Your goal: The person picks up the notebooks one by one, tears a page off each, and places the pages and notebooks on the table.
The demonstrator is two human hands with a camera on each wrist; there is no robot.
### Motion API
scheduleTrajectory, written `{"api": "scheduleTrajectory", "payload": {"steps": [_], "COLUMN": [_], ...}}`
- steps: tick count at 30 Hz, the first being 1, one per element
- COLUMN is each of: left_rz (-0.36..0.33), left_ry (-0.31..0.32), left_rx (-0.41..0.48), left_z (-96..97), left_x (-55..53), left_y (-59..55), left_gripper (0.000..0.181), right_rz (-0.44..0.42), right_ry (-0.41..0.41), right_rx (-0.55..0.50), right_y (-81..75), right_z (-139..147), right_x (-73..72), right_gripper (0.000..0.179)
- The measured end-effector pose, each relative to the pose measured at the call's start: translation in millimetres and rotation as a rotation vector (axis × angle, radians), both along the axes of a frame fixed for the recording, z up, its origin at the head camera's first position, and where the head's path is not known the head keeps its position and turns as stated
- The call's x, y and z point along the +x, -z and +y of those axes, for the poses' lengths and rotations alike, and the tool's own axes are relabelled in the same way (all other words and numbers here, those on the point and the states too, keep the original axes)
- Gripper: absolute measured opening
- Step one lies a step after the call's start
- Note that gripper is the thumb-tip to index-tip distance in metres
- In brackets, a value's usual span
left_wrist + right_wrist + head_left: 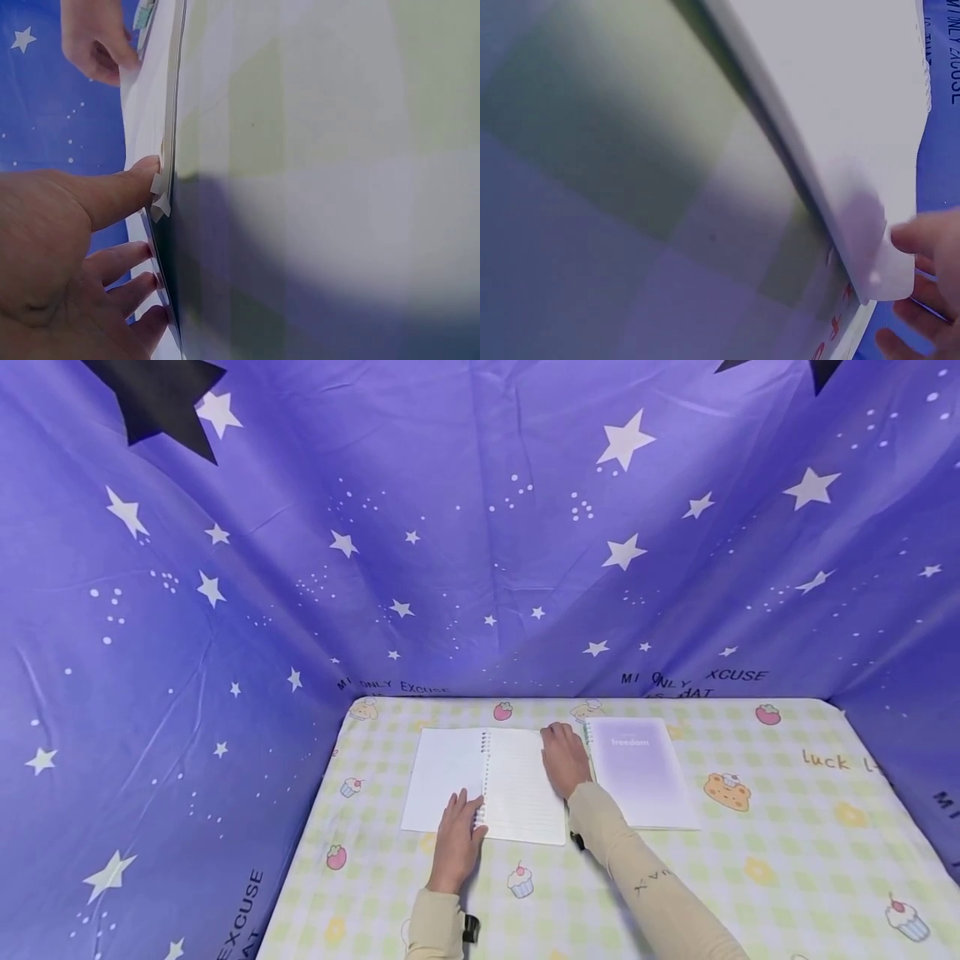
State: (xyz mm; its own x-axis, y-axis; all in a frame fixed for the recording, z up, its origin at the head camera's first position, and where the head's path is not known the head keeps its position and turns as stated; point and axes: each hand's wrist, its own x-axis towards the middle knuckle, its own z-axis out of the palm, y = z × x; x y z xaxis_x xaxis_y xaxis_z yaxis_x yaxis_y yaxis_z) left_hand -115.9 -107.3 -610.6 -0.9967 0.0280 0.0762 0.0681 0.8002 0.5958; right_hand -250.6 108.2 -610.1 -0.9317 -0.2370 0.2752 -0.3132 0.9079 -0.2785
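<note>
A spiral-bound notebook [522, 785] lies open, with a blank left page [447, 777] and a lined right page. My left hand [457, 843] rests by the lower part of the binding, its fingers extended over the left page. In the left wrist view, the thumb of my left hand [67, 232] touches the notebook's near edge beside the spiral. At the upper right corner of the right page is my right hand [566, 758]. The right wrist view has my right hand [934, 277] with its thumb at the page edge and its fingers loosely bent beyond the corner.
Right of the open notebook lies a closed purple spiral notebook [637, 777] marked "freedom", close to my right forearm. Both are on a green-and-white checked tablecloth [600, 902] with printed cakes and bears. Purple star-patterned curtains [465, 527] surround the table's back and sides.
</note>
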Motion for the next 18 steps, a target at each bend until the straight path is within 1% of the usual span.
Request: {"api": "scheduleTrajectory", "payload": {"steps": [2,4,7,11,14,18], "left_rz": [0.003,0.011,0.015,0.008,0.016,0.040], "left_ry": [0.003,0.008,0.017,0.028,0.036,0.046], "left_rx": [-0.001,-0.005,-0.003,-0.012,-0.046,-0.104], "left_z": [-0.1,-0.1,0.2,-0.7,-2.1,-3.9], "left_x": [0.0,0.0,0.5,1.2,0.3,-2.3], "left_y": [-0.7,-1.1,-2.8,-4.3,-4.6,-6.0], "left_gripper": [0.044,0.044,0.044,0.044,0.044,0.045], "right_rz": [0.044,0.068,0.076,0.105,0.145,0.165], "right_ry": [0.013,0.032,0.050,0.038,0.024,0.021], "right_rx": [0.011,0.008,-0.027,-0.056,-0.075,-0.109], "right_y": [-1.9,-3.2,-6.5,-8.9,-8.2,-7.2], "right_z": [-0.2,0.0,0.4,-1.7,-5.1,-9.8], "right_x": [-0.1,0.3,3.1,10.1,14.9,20.8], "right_gripper": [0.021,0.016,0.013,0.010,0.009,0.010]}}
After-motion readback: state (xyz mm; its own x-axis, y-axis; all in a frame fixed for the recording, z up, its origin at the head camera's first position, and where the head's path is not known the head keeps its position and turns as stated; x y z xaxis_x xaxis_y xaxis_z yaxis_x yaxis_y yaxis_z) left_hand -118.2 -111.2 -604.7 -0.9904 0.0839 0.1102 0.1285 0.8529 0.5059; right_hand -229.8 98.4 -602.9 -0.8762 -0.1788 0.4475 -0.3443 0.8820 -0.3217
